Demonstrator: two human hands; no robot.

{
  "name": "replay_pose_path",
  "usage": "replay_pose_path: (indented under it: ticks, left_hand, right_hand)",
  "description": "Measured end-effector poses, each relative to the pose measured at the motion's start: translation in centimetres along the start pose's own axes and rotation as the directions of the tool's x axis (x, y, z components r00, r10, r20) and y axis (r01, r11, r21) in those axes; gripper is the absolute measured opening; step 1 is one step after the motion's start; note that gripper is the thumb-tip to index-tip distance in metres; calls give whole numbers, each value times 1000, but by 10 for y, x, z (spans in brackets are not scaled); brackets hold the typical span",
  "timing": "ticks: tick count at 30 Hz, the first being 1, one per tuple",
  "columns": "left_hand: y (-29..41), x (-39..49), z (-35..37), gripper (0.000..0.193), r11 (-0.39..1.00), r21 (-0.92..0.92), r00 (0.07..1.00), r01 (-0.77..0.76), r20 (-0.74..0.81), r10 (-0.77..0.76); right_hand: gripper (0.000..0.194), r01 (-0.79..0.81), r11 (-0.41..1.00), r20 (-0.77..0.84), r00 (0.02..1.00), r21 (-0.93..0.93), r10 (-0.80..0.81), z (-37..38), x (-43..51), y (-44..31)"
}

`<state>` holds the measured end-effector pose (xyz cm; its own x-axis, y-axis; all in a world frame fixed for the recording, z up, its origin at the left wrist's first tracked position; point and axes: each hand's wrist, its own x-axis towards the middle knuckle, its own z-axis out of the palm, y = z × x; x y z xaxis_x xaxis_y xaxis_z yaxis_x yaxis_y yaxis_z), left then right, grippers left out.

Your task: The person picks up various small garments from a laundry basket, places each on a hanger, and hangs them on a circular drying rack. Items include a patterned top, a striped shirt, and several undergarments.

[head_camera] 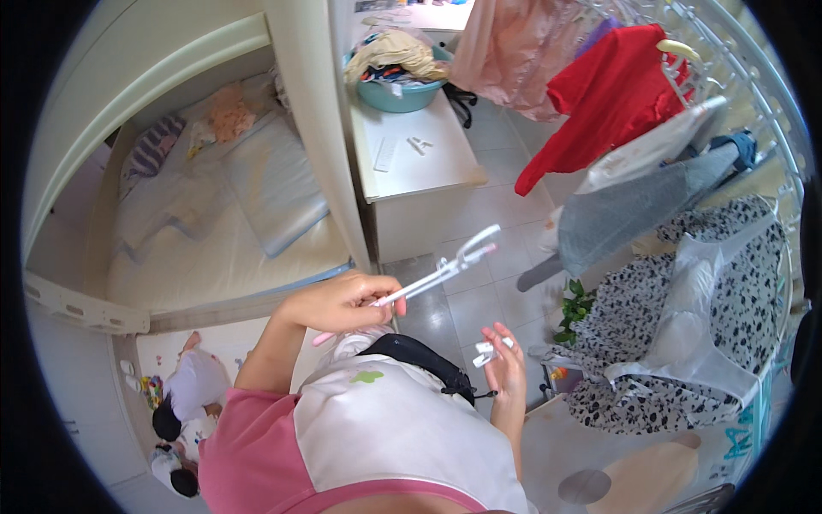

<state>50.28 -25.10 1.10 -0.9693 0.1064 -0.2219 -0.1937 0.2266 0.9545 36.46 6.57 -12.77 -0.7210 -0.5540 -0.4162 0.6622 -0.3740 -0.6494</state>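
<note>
My left hand is closed around thin white and pink plastic clothes hangers, which point up and to the right, away from my body. My right hand, lower and farther right, holds small white plastic clothes pegs at its fingers. To the right hang a red long-sleeved top, a grey garment and a white bra by a black-and-white patterned cloth. Neither hand touches them.
A teal basin heaped with clothes stands on a white cabinet, near loose pegs. A bed lies behind a frame at left. People are on a mat lower left. A metal drying rack curves along the right.
</note>
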Motion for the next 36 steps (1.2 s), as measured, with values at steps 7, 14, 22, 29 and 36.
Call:
replay_pose_path:
  ticks: [7,14,22,29,36]
  left_hand:
    - [-34,-3,-29,18,999,54,952,1,-305,16]
    - [-57,35,-88,24,977,212,954,18,-297,47]
    - [-46,82,-113,27,985,165,947,53,-321,3]
    - [-38,110,-116,25,989,42,921,141,-371,-116]
    - [-39,122,-111,24,976,-144,793,161,-570,-214]
  right_hand:
    - [32,34,985,161,987,-171,-6,97,99,-8]
    - [30,438,740,418,878,-511,-232,209,235,-44]
    - [33,722,227,645,688,-654,-331,322,417,-50]
    - [62,772,-328,838,481,-544,-258,404,545,-52]
    - [59,721,-520,823,565,-458,57,436,620,-50]
